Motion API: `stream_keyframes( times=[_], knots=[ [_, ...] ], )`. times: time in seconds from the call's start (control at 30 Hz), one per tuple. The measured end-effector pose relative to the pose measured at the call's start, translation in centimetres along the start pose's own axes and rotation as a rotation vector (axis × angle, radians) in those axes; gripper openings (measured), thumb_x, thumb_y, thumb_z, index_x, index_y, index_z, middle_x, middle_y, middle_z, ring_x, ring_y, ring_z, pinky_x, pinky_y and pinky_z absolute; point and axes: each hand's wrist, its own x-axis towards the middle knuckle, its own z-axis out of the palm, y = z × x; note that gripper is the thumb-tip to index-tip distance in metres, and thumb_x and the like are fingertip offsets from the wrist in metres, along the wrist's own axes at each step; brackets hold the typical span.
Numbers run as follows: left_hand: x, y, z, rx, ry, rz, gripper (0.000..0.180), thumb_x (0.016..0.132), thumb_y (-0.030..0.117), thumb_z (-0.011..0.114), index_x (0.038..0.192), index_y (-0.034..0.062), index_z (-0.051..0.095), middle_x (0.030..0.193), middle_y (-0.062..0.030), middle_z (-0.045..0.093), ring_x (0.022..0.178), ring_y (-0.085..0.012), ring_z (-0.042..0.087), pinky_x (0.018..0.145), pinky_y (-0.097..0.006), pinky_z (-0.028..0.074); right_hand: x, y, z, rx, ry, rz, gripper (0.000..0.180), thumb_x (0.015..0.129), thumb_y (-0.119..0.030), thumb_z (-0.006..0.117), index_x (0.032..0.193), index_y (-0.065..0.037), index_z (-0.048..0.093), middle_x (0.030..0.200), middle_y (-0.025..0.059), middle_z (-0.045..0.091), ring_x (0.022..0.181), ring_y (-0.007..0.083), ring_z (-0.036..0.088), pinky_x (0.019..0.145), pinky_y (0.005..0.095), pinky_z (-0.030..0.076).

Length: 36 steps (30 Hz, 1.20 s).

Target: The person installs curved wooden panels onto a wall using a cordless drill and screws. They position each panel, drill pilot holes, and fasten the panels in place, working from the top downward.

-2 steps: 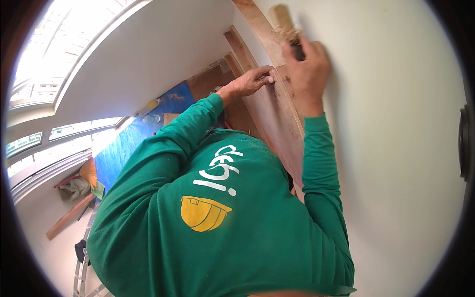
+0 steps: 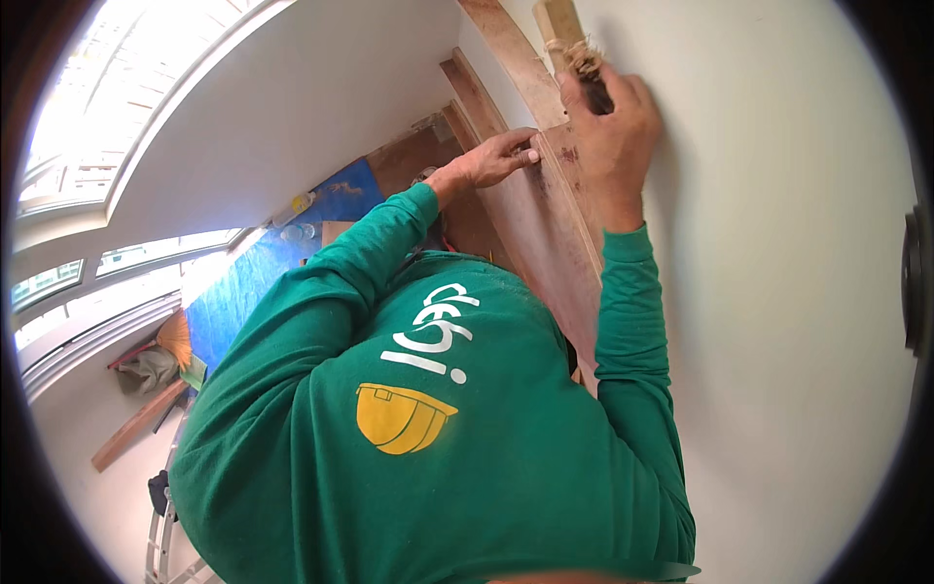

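My right hand is wrapped round the dark rear part of a wooden hand plane, at the upper right. Pale curled shavings bunch up at the plane's middle. Below and left of it stands a large reddish-brown wooden panel, whose edge runs up along the pale wall. The plane is over or beside this edge; its sole is hidden, so contact cannot be told. My left hand grips the panel's edge with bent fingers, thumb toward the near side. Both arms wear green sleeves.
A pale wall fills the right side, close to my right arm. Brown boards stand beyond the panel. To the left are a blue covering, a window, a loose wooden strip and a metal ladder.
My right hand and the hand plane have shifted slightly to the right. My left hand keeps its place on the panel's edge.
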Motion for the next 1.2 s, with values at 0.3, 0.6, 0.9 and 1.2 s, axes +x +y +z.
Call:
stream_keyframes(
  times=[0.3, 0.6, 0.9, 1.2],
  knots=[
    [0.1, 1.3, 0.0, 0.299, 0.041, 0.054, 0.074, 0.097, 0.047, 0.08, 0.151, 0.0041, 0.054, 0.135, -0.0234, 0.068, 0.131, -0.038, 0.063, 0.111, -0.048, 0.05, -8.2, 2.7, 0.9, -0.139, -0.279, -0.036, 0.043, 0.092, -0.029, 0.083, 0.124, -0.003, 0.071, 0.103, 0.0168, 0.064, 0.092, 0.0366, 0.068, 0.077, 0.047, 0.057],
    [0.3, 2.2, 0.2, 0.374, 0.099, 0.009, 0.05, 0.099, 0.016, 0.076, 0.144, 0.0047, 0.058, 0.13, -0.0187, 0.07, 0.123, -0.0315, 0.066, 0.104, -0.046, 0.052, -17.9, 4.5, -7.7, -0.211, -0.394, 0.036, 0.049, 0.089, -0.023, 0.087, 0.128, 0.001, 0.069, 0.104, 0.0161, 0.063, 0.095, 0.0356, 0.067, 0.081, 0.045, 0.057],
    [0.7, 2.0, -0.6, 0.078, -0.004, -0.178, 0.051, 0.099, 0.028, 0.081, 0.141, 0.0039, 0.064, 0.122, -0.0136, 0.073, 0.114, -0.023, 0.065, 0.099, -0.04, 0.053, -3.6, 3.4, 7.8, -0.147, -0.229, -0.083, 0.045, 0.097, -0.039, 0.076, 0.119, 0.0, 0.07, 0.107, 0.019, 0.067, 0.105, 0.0373, 0.068, 0.086, 0.0471, 0.058],
    [0.7, -1.0, -1.5, 0.144, 0.056, 0.087, 0.072, 0.094, 0.041, 0.086, 0.146, 0.0, 0.058, 0.124, -0.0113, 0.072, 0.106, -0.019, 0.064, 0.096, -0.04, 0.054, -2.7, 3.0, 3.8, -0.129, -0.197, -0.14, 0.04, 0.095, -0.034, 0.079, 0.121, -0.004, 0.072, 0.103, 0.0162, 0.066, 0.097, 0.036, 0.068, 0.081, 0.0469, 0.059]
  ],
)
